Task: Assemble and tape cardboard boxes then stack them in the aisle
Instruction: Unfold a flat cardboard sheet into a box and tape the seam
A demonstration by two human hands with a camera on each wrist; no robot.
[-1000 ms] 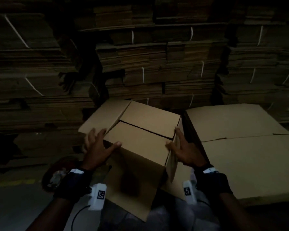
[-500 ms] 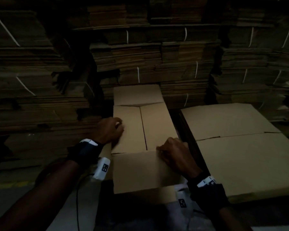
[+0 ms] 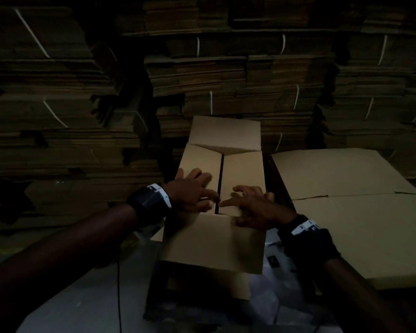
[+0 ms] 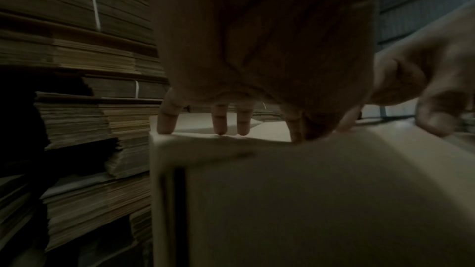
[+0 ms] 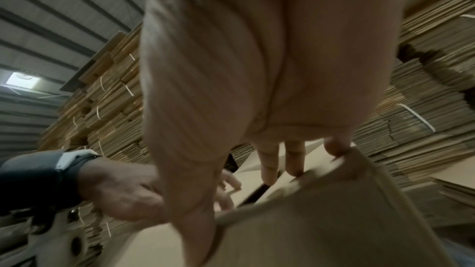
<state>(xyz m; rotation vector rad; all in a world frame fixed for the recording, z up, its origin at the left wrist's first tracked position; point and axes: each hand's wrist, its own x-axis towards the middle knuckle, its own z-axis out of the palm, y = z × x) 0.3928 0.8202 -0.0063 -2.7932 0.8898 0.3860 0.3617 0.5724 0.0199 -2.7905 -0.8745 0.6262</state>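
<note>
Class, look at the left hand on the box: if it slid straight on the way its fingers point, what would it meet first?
Probably the right hand: the left hand points across the box's centre seam toward it, almost touching.

At 6 o'clock your cardboard box (image 3: 214,239) runs into shadow, its base unreadable; your left hand (image 3: 190,191) hides its near left flap.

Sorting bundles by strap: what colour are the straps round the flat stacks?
White straps, clearest in the head view.

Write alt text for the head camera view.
Left hand and right hand press the two inner flaps of a cardboard box flat, fingers spread. A larger folded box lies right; strapped flat cardboard stacks fill the background.
</note>
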